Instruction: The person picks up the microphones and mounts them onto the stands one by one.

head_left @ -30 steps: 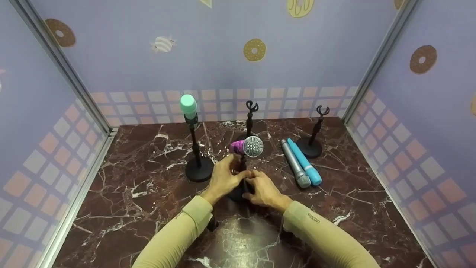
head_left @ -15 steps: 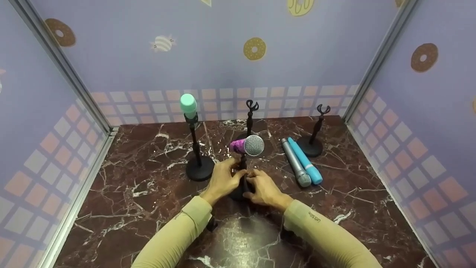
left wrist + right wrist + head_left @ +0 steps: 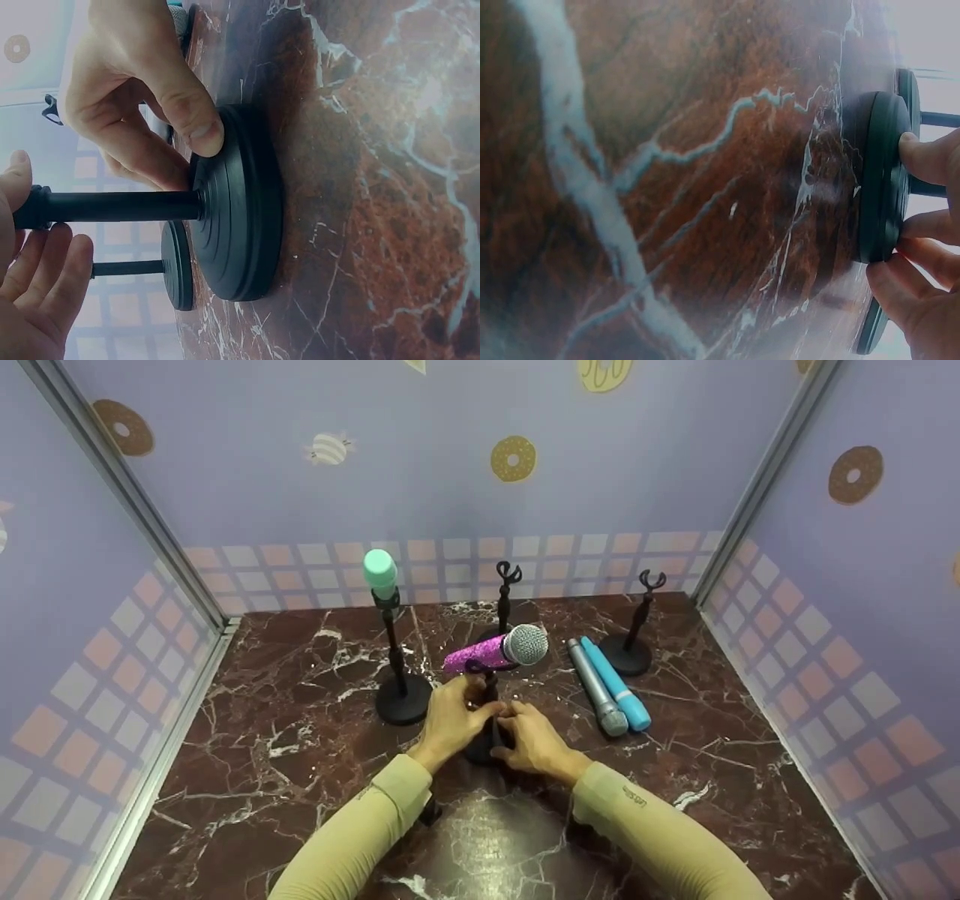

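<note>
A microphone with a glittery purple handle and silver mesh head [image 3: 526, 645] sits tilted in the clip of a black microphone stand [image 3: 232, 217], its head to the right. My left hand [image 3: 452, 718] holds the stand's pole; the left wrist view shows thumb and fingers [image 3: 71, 270] around its collar. With my right hand [image 3: 534, 739] I grip the round base, the thumb lying on its top. In the right wrist view the right fingers [image 3: 892, 289] are at the base's edge. The stand is upright on the marble-patterned table.
To the left, a stand carries a mint-green microphone [image 3: 380, 574]. Two bare stands, one at back centre [image 3: 504, 600] and one at back right [image 3: 636, 634], hold up their clips. A silver microphone [image 3: 600, 690] and a blue microphone [image 3: 619, 686] lie side by side. Patterned walls [image 3: 420, 495] enclose the table.
The purple microphone has turned atop its stand, its head swinging right and away and its handle showing more to the left. Both hands have stayed nearly in place on the stand.
</note>
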`<action>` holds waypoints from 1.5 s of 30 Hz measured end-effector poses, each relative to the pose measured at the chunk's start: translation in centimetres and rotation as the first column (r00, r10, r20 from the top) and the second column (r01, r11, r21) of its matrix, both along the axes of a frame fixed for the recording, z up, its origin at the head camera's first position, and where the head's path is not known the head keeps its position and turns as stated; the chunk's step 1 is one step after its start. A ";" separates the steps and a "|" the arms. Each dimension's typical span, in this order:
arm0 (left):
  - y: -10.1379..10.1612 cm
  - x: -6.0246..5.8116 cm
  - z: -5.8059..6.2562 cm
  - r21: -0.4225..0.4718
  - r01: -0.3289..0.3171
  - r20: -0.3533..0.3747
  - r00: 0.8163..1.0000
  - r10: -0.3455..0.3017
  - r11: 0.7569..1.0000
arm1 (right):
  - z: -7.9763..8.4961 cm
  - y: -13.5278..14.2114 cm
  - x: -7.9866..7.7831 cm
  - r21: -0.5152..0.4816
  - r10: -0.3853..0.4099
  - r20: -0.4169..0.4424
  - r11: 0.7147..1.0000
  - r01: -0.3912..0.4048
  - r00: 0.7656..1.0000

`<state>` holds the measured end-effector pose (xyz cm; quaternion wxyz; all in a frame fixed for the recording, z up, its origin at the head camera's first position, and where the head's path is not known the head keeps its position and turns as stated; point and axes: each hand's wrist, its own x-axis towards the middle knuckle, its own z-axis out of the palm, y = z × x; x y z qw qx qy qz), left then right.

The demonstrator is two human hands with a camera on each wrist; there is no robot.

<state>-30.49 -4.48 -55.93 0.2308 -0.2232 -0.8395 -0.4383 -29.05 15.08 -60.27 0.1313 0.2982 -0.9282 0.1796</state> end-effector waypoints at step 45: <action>-0.6 0.2 0.8 -0.017 0.056 -0.038 0.998 -0.057 0.998 | 0.9 0.3 -0.2 -0.019 0.021 0.090 1.000 -0.020 0.996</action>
